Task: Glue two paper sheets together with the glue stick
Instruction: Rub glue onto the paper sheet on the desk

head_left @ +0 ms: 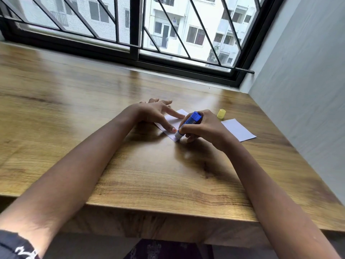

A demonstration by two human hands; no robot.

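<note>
A small white paper sheet (174,120) lies on the wooden table (93,113) in front of me. My left hand (155,113) rests on it with fingers spread, thumb and index finger pressing it flat. My right hand (203,128) grips a blue glue stick (189,123), tilted with its tip down on the sheet's near corner. A second white paper sheet (238,129) lies flat to the right, untouched. The glue stick's yellow cap (221,114) stands on the table just beyond that second sheet.
A window with black bars (134,34) runs along the table's far edge. A grey wall (308,90) bounds the table on the right. The table's front edge (168,208) is close to my body.
</note>
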